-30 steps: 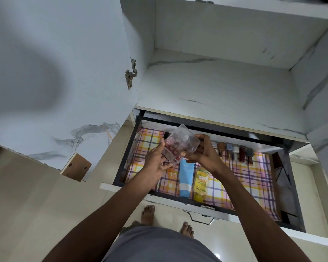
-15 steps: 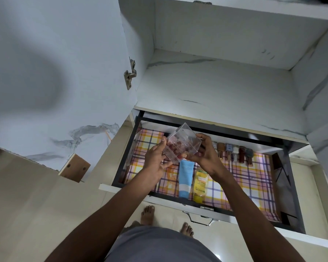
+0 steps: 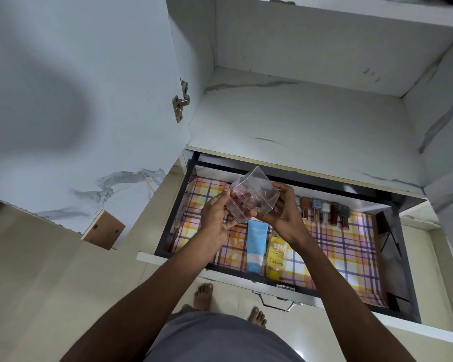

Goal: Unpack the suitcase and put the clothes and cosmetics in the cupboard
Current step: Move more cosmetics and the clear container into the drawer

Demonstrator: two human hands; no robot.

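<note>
Left hand [image 3: 215, 218]: grips the clear box [image 3: 251, 197] at its left side.
Right hand [image 3: 280, 212]: grips the same box from the right.
Clear box: tilted, held above the open drawer [image 3: 392, 259].
Drawer contents: blue tube [image 3: 255, 246], yellow tube [image 3: 275, 254], row of small bottles [image 3: 324, 211] at far side.

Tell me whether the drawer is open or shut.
Open: the drawer is pulled out, its checked liner and blue tube exposed.
</note>
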